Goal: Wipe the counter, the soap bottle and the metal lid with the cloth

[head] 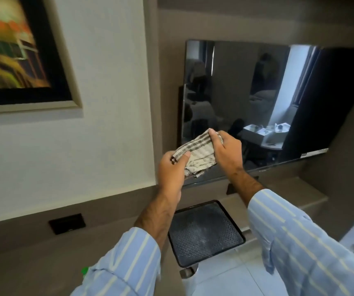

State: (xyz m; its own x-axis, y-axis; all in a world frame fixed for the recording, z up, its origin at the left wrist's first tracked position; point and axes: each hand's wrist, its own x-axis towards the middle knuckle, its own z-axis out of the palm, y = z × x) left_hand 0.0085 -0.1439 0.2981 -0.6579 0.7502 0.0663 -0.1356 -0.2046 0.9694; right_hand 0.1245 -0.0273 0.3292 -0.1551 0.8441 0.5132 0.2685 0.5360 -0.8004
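Sleeves frame both hands: left hand (173,167) and right hand (227,149) pinch the cloth (195,153); I'd fold it flat before wiping.

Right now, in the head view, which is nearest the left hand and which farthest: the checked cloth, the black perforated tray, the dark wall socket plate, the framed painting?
From the left hand:
1. Checked beige cloth, gripped in it.
2. Black perforated tray, below.
3. Dark wall socket plate, lower left.
4. Framed painting, upper left, farthest.
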